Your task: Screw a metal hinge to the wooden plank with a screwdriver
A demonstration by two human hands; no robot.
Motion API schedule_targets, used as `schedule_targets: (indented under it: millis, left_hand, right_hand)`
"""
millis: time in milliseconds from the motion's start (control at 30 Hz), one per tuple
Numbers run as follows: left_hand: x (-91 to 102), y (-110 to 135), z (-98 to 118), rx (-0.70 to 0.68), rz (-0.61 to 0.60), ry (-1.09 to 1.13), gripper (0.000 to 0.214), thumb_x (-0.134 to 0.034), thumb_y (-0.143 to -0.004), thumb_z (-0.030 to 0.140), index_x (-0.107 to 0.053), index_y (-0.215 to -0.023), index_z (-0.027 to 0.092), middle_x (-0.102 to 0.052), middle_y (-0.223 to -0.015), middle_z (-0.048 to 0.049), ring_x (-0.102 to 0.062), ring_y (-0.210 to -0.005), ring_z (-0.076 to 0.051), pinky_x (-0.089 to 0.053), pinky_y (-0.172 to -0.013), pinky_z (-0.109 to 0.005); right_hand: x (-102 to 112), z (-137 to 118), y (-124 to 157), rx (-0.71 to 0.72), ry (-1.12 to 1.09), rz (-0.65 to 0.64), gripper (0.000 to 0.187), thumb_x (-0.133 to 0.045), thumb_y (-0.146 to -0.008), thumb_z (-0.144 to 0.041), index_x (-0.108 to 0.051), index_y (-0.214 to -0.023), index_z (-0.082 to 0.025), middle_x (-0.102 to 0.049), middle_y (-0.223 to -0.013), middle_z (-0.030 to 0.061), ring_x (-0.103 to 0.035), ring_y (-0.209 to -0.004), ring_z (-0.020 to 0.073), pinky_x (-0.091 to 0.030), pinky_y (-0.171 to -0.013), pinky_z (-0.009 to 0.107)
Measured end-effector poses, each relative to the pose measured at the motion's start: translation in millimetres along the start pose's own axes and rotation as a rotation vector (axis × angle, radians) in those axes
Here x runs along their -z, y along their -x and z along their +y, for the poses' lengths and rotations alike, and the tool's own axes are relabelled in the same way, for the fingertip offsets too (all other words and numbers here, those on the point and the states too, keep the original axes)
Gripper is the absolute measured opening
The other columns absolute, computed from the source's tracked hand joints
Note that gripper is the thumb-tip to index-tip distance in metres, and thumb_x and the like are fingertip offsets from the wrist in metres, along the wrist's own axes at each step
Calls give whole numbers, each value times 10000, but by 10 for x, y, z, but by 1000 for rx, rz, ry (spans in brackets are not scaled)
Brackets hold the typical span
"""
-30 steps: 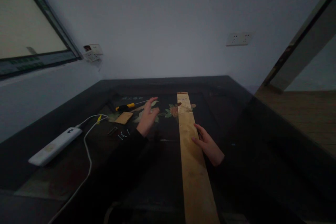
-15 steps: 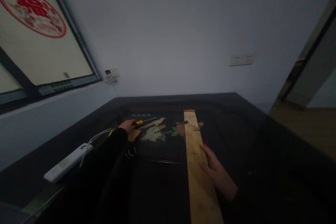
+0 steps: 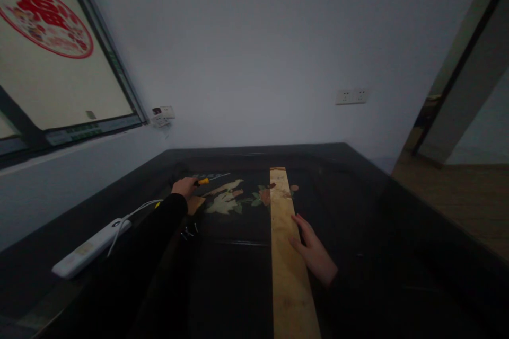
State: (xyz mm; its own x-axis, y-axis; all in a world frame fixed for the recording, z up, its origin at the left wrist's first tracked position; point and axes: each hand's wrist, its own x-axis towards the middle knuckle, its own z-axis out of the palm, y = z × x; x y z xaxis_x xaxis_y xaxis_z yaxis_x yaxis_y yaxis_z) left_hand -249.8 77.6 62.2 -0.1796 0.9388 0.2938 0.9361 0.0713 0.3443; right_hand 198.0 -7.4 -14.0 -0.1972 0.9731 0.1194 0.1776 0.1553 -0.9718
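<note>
My left hand (image 3: 185, 187) is closed around the back end of a screwdriver (image 3: 203, 181) with a yellow and black handle. Its thin shaft points right, over the dark tabletop. Just below that hand lies a small wooden block (image 3: 195, 205), partly hidden by my sleeve. Several screws (image 3: 188, 232) lie nearer to me. My right hand (image 3: 314, 254) rests against the right edge of a long wooden board (image 3: 284, 243), thumb and fingers apart, fingertips touching the wood. The board runs away from me, and its near end leaves the picture.
A white power strip (image 3: 91, 249) with a pale cable lies at the left of the dark table (image 3: 238, 275), which bears a flower-and-bird picture (image 3: 225, 201). Behind it stands a wall with sockets (image 3: 352, 96). A window (image 3: 67, 85) is at the left.
The view has swung slightly to the right, so everything sits further left. The screwdriver has risen a little with my left hand. My right hand stays at the board's edge.
</note>
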Motion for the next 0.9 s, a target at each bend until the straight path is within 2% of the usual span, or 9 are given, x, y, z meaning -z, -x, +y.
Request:
schedule_targets:
  millis: [100, 200, 267, 300, 433, 533, 600, 667, 900]
  left_hand:
    - [40, -69, 219, 68, 50, 42, 211, -649, -778, 354, -658, -949, 230, -674, -1018, -88, -575, -1060, -300, -386, -956, -455]
    - [0, -76, 651, 56, 46, 161, 259, -606, -819, 379, -638, -1025, 226, -658, -1077, -94, -568, -1079, -296, -395, -967, -455]
    - [-74, 48, 1070, 99, -21, 657, 285, -667, -774, 375, -647, -989, 188, -654, -1080, -131, -565, -1088, -310, -396, -981, -467]
    - [-119, 161, 1305, 89, -68, 748, 301, -632, -796, 426, -641, -988, 195, -662, -1061, -124, -598, -1034, -287, -449, -927, -447]
    - [-308, 840, 2206, 108, -471, 1348, 341, -652, -792, 422, -626, -977, 136, -674, -1019, -120, -646, -905, -220, -533, -772, -354]
    - [-433, 1318, 2627, 158, -750, 1517, 334, -683, -785, 383, -630, -1008, 139, -681, -1006, -104, -658, -864, -191, -531, -739, -306]
    - [-513, 1514, 2750, 184, -821, 1550, 348, -715, -761, 368, -636, -1016, 144, -689, -976, -89, -663, -841, -183, -525, -745, -298]
    - [-585, 1612, 2781, 177, -793, 1554, 374, -744, -731, 364, -648, -1021, 149, -696, -976, -77, -661, -877, -184, -510, -795, -293]
    - [-701, 1629, 2717, 51, -751, 1411, 411, -731, -709, 441, -685, -991, 146, -708, -996, -73, -647, -940, -213, -482, -872, -319]
  right_hand:
    - [-5, -70, 21, 61, 19, 28, 591, -551, -711, -351, -473, -1265, -162, -391, -1421, 149, -308, -1375, 259, -189, -1162, 456]
    - [-1, -166, 52, 105, 29, 43, 553, -541, -735, -319, -479, -1264, -169, -453, -1379, 133, -377, -1332, 241, -234, -1146, 450]
    - [6, -237, 71, 117, -7, 43, 517, -527, -768, -307, -477, -1268, -182, -500, -1338, 121, -437, -1285, 223, -291, -1119, 439]
    - [11, -274, 79, 118, -36, 41, 498, -521, -786, -309, -478, -1267, -189, -526, -1309, 116, -467, -1258, 215, -330, -1095, 430]
    - [56, -424, 91, 90, -121, 60, 457, -519, -828, -385, -511, -1243, -193, -603, -1164, 110, -591, -1077, 210, -483, -925, 391]
    - [104, -499, 71, 98, -150, 107, 473, -499, -847, -472, -553, -1225, -194, -622, -1186, 100, -599, -1076, 211, -458, -966, 397]
    - [127, -514, 49, 80, -208, 127, 499, -508, -831, -531, -592, -1193, -198, -621, -1227, 85, -566, -1151, 216, -410, -1028, 394]
    - [137, -508, 30, 7, -307, 115, 532, -562, -776, -583, -632, -1131, -193, -641, -1207, 80, -568, -1153, 229, -416, -1023, 394]
    - [119, -555, 58, -246, -581, -48, 415, -715, -655, -507, -671, -900, -175, -729, -946, 77, -685, -858, 214, -520, -827, 359]
